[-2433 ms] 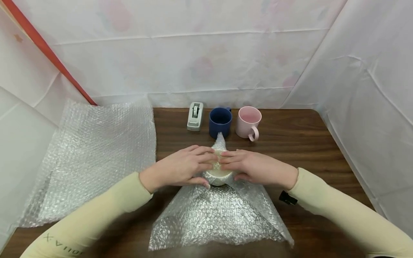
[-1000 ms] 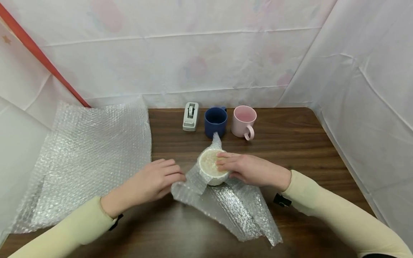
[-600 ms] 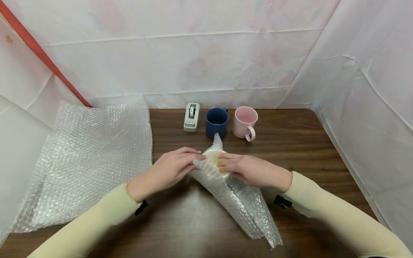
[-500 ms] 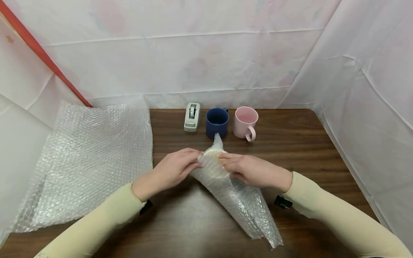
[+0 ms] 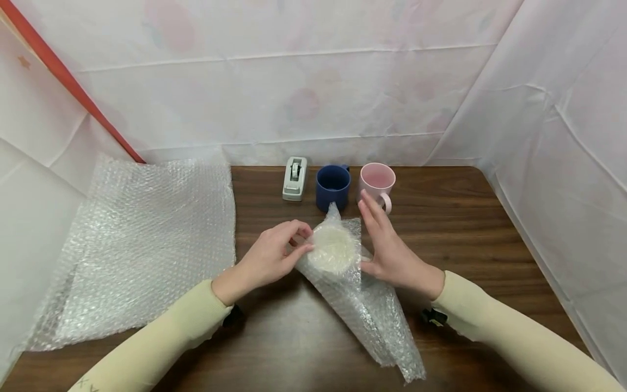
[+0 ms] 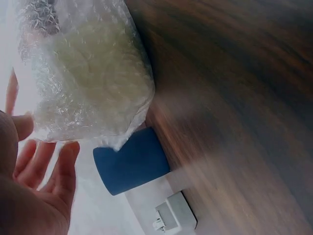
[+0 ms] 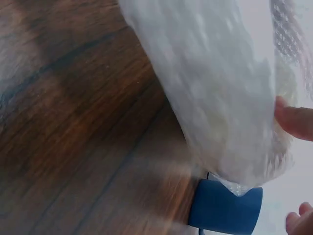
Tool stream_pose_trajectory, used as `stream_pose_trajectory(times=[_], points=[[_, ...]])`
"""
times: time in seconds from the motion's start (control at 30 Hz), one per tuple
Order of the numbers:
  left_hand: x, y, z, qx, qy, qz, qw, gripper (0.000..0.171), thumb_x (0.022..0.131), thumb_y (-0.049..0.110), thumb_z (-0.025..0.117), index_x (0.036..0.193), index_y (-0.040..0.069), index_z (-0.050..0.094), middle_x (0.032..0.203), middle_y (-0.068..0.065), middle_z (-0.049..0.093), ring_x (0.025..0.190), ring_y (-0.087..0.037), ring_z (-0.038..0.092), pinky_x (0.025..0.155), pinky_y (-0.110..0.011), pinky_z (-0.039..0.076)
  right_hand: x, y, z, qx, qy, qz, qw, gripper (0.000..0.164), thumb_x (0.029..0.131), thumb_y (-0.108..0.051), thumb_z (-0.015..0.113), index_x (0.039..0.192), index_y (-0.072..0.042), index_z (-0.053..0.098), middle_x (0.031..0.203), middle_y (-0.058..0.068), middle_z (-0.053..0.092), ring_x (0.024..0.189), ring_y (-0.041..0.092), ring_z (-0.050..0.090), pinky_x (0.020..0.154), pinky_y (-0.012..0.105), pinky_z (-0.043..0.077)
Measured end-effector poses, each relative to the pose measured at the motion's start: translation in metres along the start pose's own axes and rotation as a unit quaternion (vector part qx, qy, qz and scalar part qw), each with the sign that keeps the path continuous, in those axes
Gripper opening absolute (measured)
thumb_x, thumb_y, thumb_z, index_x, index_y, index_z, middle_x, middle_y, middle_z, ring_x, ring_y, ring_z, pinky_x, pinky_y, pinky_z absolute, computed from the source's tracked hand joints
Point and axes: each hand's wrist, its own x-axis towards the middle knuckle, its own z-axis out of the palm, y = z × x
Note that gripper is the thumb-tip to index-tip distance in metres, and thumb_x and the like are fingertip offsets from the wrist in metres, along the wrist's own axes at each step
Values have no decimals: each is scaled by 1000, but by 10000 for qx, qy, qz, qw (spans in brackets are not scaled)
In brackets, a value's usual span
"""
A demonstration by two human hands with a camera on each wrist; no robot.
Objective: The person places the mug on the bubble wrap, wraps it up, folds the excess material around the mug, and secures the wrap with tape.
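Observation:
A round, pale cream cup-like thing (image 5: 334, 249) sits at mid-table under a layer of bubble wrap (image 5: 352, 305). The wrap's flap lies across its top, a twisted end points at the blue mug, and folded tails trail toward the front right. On the cup's left side is my left hand (image 5: 276, 253), its fingers bent and the tips at the wrap; the left wrist view shows thumb and fingers apart. My right hand (image 5: 394, 256) stands on the right, fingers straight and spread upward. Its thumb (image 7: 296, 120) touches the wrap in the right wrist view.
Behind the wrapped cup stand a blue mug (image 5: 333, 188), a pink mug (image 5: 374, 188) and a grey tape dispenser (image 5: 295, 178). Another bubble wrap sheet (image 5: 152, 245) covers the table's left side. White sheeting (image 5: 274, 109) closes off the back and sides.
My left hand lifted the wrap's left flap and folded it rightward over the cup. My right hand, earlier pressing on the cup's top, has moved off to its right side with the fingers raised.

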Motion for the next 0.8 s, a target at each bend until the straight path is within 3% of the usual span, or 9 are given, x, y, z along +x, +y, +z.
stream_pose_trajectory(times=[0.13, 0.33, 0.5, 0.57, 0.67, 0.73, 0.8], points=[[3, 3, 1, -42, 28, -239, 9997, 33, 90, 18, 74, 116, 9, 56, 108, 1, 58, 94, -10, 64, 71, -25, 55, -3, -3, -2, -526, 39, -296, 9982, 112, 61, 4, 89, 154, -1, 29, 160, 24, 16, 141, 42, 26, 113, 43, 31], [11, 7, 0, -40, -53, -566, 9984, 41, 85, 16, 72, 121, 10, 54, 114, 0, 54, 91, -10, 64, 75, -28, 54, -2, -11, -7, -767, -578, -1123, 9890, 70, 74, 13, 73, 140, -2, 54, 144, 15, 51, 133, 34, 44, 109, 45, 38], [15, 11, -2, 187, -144, -636, 9977, 35, 83, 15, 73, 115, 13, 58, 114, -2, 55, 90, -11, 65, 72, -30, 53, 0, -14, -10, -892, -1344, -1103, 9807, 61, 79, 14, 70, 136, -5, 60, 136, 7, 60, 133, 25, 48, 115, 52, 27], [15, 12, -2, 424, -218, -485, 9977, 27, 85, 16, 73, 108, 15, 60, 111, 1, 56, 90, -10, 64, 71, -30, 53, 0, -15, -10, -969, -1591, -1065, 9767, 61, 80, 13, 71, 137, -5, 59, 138, 6, 59, 134, 25, 48, 116, 53, 24], [14, 11, -4, 945, -379, 61, 9948, 14, 89, 17, 71, 100, 17, 63, 109, 6, 57, 91, -10, 60, 72, -29, 52, 1, -16, -10, -961, -1826, -986, 9735, 59, 81, 12, 69, 137, -5, 59, 140, 6, 58, 135, 25, 47, 117, 52, 22], [14, 11, -6, 1320, -549, 633, 9877, 7, 93, 19, 69, 99, 16, 66, 112, 4, 60, 96, -13, 58, 78, -30, 52, 1, -16, -10, -883, -1954, -911, 9725, 57, 83, 13, 66, 136, -6, 59, 140, 6, 57, 135, 24, 47, 117, 51, 21], [12, 12, -10, 1635, -778, 1214, 9759, 14, 96, 22, 67, 107, 14, 69, 119, 2, 62, 107, -15, 58, 87, -32, 51, 2, -16, -9, -792, -2077, -816, 9716, 58, 84, 15, 63, 137, -7, 58, 142, 5, 56, 136, 23, 46, 118, 51, 20]])
